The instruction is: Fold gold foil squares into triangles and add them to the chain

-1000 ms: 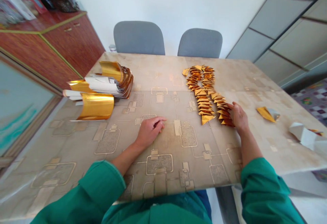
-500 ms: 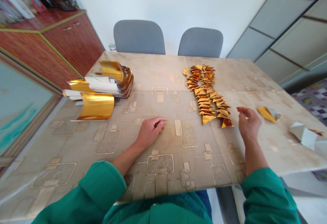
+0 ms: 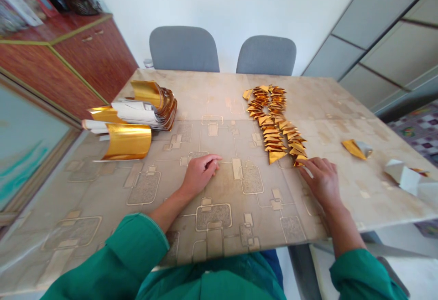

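Note:
My left hand (image 3: 201, 172) rests on the patterned tablecloth (image 3: 219, 186) at mid-table, its fingers curled in and nothing visible in them. At the near end of the right row of folded gold paper pieces (image 3: 296, 141), my right hand (image 3: 321, 179) pinches the closest piece with thumb and fingertips. A second row of folded gold pieces (image 3: 273, 142) runs beside it, and both rows stretch back toward the far edge, the pieces overlapping closely. My own fingers partly cover the pinched piece.
To the left lies a stack of curled gold paper sheets (image 3: 128, 141) with white backs. On the right are a loose gold folded piece (image 3: 356, 148) and crumpled white paper (image 3: 404, 177). Two grey chairs (image 3: 185, 49) stand behind the table, a wooden cabinet (image 3: 92, 58) at the left.
My right hand has moved slightly left and turned over, from beside the right row to gripping its nearest gold paper piece. My left hand has stayed in place.

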The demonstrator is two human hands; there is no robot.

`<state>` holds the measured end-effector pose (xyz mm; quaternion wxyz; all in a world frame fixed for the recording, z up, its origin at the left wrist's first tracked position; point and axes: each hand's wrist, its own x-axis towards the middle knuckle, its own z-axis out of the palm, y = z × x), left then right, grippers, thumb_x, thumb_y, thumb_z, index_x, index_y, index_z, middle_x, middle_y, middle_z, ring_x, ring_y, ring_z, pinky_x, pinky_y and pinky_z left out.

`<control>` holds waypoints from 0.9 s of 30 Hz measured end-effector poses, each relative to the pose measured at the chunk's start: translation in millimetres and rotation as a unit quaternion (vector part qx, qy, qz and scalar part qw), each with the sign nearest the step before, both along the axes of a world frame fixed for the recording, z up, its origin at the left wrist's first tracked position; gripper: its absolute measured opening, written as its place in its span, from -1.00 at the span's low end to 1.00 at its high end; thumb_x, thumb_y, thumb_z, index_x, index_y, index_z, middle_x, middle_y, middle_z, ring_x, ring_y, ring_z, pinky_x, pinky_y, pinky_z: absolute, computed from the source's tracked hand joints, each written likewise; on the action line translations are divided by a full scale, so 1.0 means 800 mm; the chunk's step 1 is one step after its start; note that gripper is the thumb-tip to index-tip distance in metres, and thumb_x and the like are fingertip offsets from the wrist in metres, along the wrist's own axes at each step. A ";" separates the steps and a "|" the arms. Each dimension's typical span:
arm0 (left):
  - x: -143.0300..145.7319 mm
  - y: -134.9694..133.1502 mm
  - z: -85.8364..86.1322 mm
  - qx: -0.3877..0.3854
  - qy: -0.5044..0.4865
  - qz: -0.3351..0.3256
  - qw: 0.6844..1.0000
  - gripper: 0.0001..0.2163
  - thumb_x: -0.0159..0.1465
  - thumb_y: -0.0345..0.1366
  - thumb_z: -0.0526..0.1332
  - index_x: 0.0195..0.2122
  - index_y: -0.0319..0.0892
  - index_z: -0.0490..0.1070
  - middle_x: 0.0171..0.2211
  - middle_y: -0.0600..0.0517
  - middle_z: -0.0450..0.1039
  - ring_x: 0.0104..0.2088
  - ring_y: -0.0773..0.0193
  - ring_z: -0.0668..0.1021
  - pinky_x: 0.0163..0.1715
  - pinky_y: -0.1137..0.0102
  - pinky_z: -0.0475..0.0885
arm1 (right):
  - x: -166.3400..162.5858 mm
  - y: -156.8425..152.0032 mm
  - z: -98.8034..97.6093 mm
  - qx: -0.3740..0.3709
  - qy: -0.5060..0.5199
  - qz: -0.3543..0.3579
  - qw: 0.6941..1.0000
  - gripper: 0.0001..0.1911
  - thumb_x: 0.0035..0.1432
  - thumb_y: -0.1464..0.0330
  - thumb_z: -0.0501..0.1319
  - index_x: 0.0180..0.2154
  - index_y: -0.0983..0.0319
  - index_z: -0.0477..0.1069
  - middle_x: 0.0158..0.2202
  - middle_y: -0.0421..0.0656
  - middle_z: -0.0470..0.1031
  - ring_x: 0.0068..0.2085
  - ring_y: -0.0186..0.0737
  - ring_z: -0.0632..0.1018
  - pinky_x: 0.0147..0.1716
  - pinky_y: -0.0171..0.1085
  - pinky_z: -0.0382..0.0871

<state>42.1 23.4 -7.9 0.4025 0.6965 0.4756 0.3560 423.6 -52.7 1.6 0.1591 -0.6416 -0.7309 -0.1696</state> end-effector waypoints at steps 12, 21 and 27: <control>0.001 0.000 0.001 0.003 0.001 -0.001 1.000 -0.75 0.30 -0.27 0.09 -0.17 -0.20 0.55 -0.48 0.07 0.53 -0.56 0.39 0.52 -0.50 0.51 0.40 | -0.002 0.017 0.001 0.017 0.016 -0.004 1.000 -0.73 0.33 0.22 0.11 -0.09 0.15 0.53 -0.31 -0.09 0.52 -0.25 -0.11 0.43 -0.24 -0.17 0.16; 0.000 0.000 0.002 -0.001 0.002 -0.005 1.000 -0.74 0.30 -0.27 0.09 -0.17 -0.21 0.55 -0.47 0.07 0.53 -0.56 0.38 0.52 -0.49 0.50 0.40 | -0.007 0.036 -0.007 -0.005 0.066 0.017 0.998 -0.47 0.28 0.10 0.11 0.22 0.14 0.28 0.22 0.04 0.31 0.19 0.12 0.31 0.09 0.03 0.19; 0.000 0.000 0.002 0.000 0.006 -0.007 1.000 -0.74 0.31 -0.27 0.08 -0.17 -0.21 0.55 -0.47 0.07 0.53 -0.55 0.39 0.52 -0.50 0.51 0.40 | -0.002 0.044 -0.018 0.037 0.087 -0.036 0.995 -0.47 0.28 0.07 0.10 0.19 0.17 0.31 0.17 0.05 0.40 0.11 0.08 0.43 0.06 -0.01 0.21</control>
